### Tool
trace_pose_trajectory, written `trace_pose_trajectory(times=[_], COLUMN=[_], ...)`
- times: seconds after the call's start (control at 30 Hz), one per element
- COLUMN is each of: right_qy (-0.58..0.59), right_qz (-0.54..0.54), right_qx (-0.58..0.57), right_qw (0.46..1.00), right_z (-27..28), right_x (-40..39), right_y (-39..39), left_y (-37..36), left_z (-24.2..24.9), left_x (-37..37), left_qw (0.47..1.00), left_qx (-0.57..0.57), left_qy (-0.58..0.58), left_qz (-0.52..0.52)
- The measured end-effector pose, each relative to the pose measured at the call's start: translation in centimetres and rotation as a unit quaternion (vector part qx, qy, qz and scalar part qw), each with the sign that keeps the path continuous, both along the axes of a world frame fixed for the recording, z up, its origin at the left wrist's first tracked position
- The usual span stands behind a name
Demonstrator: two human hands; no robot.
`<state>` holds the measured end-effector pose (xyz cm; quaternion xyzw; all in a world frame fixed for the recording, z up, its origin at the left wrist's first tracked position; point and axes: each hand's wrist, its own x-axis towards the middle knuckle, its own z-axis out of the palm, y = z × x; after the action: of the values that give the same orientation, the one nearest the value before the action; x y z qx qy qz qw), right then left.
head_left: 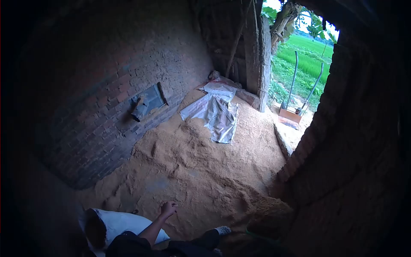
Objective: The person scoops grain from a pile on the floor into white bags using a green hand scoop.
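My left hand (pixel 169 209) is held above a heap of loose brown husk-like material (pixel 205 167), at the bottom middle of the head view. Its fingers are curled closed, and what they hold, if anything, is too small to make out. Below that forearm lies a white sack (pixel 124 223), its mouth facing left with dark brown contents inside. A basket-like container (pixel 269 220) with a bit of green rim sits at the lower right in shadow. My right hand does not show.
Silvery plastic sheeting (pixel 222 118) lies on the heap's far side. A pipe-like piece (pixel 140 109) juts from an opening in the brick wall (pixel 94 128). Beyond the doorway stands a two-handled cart (pixel 291 113). A patterned shoe (pixel 222 230) shows near the sack.
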<state>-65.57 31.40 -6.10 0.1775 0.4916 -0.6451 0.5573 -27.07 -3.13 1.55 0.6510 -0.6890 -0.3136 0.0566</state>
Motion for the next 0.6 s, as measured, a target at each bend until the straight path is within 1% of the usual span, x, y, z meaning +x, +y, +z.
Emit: trace_pose_trajectory(times=[0.03, 0.07, 0.1, 0.17, 0.2, 0.23, 0.3, 0.33, 0.37, 0.4, 0.47, 0.5, 0.57, 0.6], right_qy=[0.006, 0.012, 0.02, 0.033, 0.042, 0.049, 0.063, 0.073, 0.082, 0.093, 0.101, 0.065, 0.029, 0.032], right_qz=[0.021, 0.044, 0.069, 0.119, 0.143, 0.166, 0.219, 0.244, 0.271, 0.3, 0.353, 0.367, 0.416, 0.438], right_qx=[0.006, 0.01, 0.013, 0.019, 0.023, 0.025, 0.027, 0.026, 0.023, 0.018, -0.002, 0.003, -0.062, -0.075], right_qw=[1.0, 0.999, 0.997, 0.992, 0.989, 0.985, 0.973, 0.967, 0.959, 0.949, 0.93, 0.928, 0.907, 0.895], right_z=[0.3, 0.5, 0.7, 1.1, 1.2, 1.5, 2.1, 2.4, 2.7, 2.9, 4.0, 6.5, 7.7, 9.0], right_x=[0.2, 0.5, 0.8, 1.7, 2.3, 2.9, 4.4, 5.1, 5.8, 6.6, 8.4, 9.8, 12.0, 13.2], right_y=[-0.5, -1.2, -1.8, -3.1, -3.8, -4.4, -5.7, -6.3, -6.7, -7.3, -8.6, -9.6, -11.2, -11.9], left_y=[1.8, 4.2, 7.0, 12.3, 15.5, 18.2, 23.7, 25.7, 27.6, 29.0, 31.9, 33.0, 34.4, 35.0], left_z=[-2.1, -4.4, -6.9, -7.8, -7.4, -7.1, -5.1, -3.9, -2.6, 0.3, 0.6, 0.7, 2.2, 2.6], left_x=[3.5, 7.0, 10.4, 14.4, 15.9, 17.2, 19.0, 19.4, 19.4, 18.7, 19.9, 20.3, 20.6, 20.9], left_qw=[0.995, 0.993, 0.989, 0.969, 0.96, 0.943, 0.885, 0.897, 0.897, 0.892, 0.863, 0.848, 0.82, 0.81], left_qx=[-0.009, -0.011, -0.116, -0.219, -0.109, -0.07, -0.004, -0.052, -0.089, -0.1, -0.144, -0.166, -0.203, -0.226], left_qy=[0.063, 0.066, 0.028, -0.018, 0.092, 0.142, 0.236, 0.132, 0.025, -0.031, -0.014, -0.02, 0.005, 0.019], left_qz=[0.07, 0.098, 0.088, 0.11, 0.24, 0.291, 0.401, 0.419, 0.432, 0.439, 0.483, 0.503, 0.534, 0.541])
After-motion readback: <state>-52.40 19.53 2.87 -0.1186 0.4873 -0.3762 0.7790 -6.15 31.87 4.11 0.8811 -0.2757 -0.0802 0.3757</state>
